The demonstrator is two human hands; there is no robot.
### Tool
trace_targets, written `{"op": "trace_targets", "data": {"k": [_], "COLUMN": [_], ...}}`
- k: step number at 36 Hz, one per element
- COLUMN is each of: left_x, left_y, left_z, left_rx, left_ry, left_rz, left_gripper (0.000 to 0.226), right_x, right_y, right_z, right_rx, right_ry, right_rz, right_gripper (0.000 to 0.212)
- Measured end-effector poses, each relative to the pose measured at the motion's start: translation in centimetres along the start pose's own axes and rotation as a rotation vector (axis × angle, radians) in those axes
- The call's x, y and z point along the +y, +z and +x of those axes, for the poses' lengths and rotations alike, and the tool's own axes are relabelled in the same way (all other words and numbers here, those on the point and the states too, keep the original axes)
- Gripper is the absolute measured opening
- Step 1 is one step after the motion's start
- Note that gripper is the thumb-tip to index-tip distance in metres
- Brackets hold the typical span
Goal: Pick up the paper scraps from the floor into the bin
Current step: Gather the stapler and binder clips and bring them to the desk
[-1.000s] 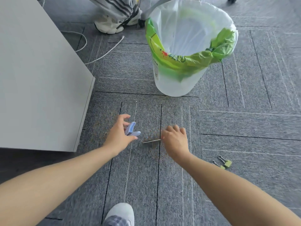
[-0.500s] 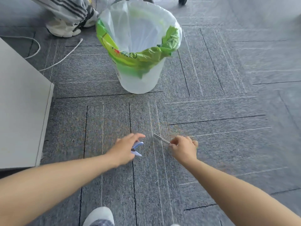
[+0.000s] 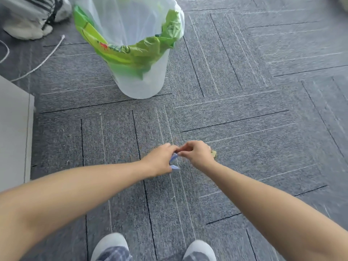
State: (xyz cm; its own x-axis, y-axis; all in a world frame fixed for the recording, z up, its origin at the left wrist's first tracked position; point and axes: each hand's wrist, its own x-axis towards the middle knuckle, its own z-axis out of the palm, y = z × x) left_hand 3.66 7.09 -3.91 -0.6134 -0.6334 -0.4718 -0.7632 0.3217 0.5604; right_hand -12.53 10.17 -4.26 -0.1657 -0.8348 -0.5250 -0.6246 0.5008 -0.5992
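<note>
My left hand [image 3: 161,160] is closed on a curled blue paper scrap [image 3: 174,163] just above the grey carpet. My right hand [image 3: 197,153] is pinched shut, its fingertips touching the left hand's fingertips over the blue scrap. The thin grey strip it held earlier is hidden in the pinch. A small yellow-green bit [image 3: 213,153] shows at the right hand's far edge; I cannot tell whether it is held or lying on the floor. The white translucent bin [image 3: 139,85], lined with clear and green bags, stands upright on the carpet beyond both hands.
A pale grey cabinet side [image 3: 15,129] stands at the left. A white cable [image 3: 37,65] trails on the carpet left of the bin. Another person's shoes and striped trousers [image 3: 28,25] are at the top left. My own shoes [image 3: 111,245] show at the bottom.
My hands have come together until their fingertips touch. The thin strip in my right hand is out of sight. The view has shifted right, so the cabinet fills less of the left.
</note>
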Motion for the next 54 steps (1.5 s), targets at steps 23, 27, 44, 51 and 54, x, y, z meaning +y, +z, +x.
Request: {"op": "trace_targets", "data": {"k": [23, 27, 44, 51, 54], "left_x": [-3.8, -4.2, -5.5, -5.9, -5.3], "left_y": [0.2, 0.0, 0.0, -0.1, -0.5], "left_z": [-1.1, -0.9, -1.7, -2.5, -2.8], "left_rx": [0.125, 0.105, 0.158, 0.176, 0.197], "left_ry": [-0.074, -0.061, -0.026, -0.053, -0.056], "left_rz": [0.052, 0.072, 0.041, -0.1, -0.211], "left_gripper": [0.057, 0.056, 0.068, 0.07, 0.069], "right_x": [6.9, 8.2, 8.4, 8.1, 8.2], "right_y": [-2.6, -2.3, -1.6, -1.6, -1.2], "right_z": [-1.3, -1.5, -0.9, -0.8, -1.3], "right_rx": [0.185, 0.171, 0.151, 0.099, 0.033], "right_ry": [-0.049, -0.034, 0.012, -0.023, -0.087], "right_rz": [-0.474, -0.419, -0.214, -0.294, -0.36], "right_gripper": [0.072, 0.076, 0.033, 0.021, 0.011]}}
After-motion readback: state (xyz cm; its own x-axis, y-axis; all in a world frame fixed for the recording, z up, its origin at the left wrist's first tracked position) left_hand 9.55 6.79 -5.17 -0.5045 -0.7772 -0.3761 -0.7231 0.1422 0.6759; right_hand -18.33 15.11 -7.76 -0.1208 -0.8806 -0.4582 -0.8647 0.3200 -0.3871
